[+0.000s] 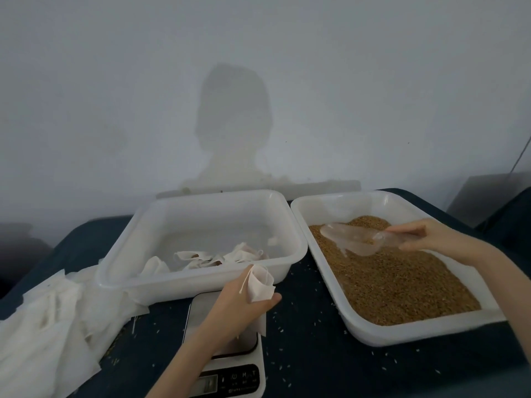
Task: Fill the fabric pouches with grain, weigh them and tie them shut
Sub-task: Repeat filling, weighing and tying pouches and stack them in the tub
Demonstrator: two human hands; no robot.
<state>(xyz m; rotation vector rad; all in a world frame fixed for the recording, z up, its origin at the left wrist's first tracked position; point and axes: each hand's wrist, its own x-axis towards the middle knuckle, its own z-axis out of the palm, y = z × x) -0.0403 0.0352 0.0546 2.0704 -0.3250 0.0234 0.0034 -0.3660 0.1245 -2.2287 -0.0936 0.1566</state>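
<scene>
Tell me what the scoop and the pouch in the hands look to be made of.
Clear scoop: likely glossy transparent plastic, since brown grain shows through it. Small white pouch: seemingly thin matte woven fabric, as it creases softly and has a drawstring.

Grain [396, 282] in right tray [359, 334]

White fabric pouches [48, 320], white plastic tubs [298, 248], golden-brown grain [402, 282], a clear scoop [353, 239], a white scale [253, 377] with black panel, dark navy tablecloth [310, 354].
</scene>
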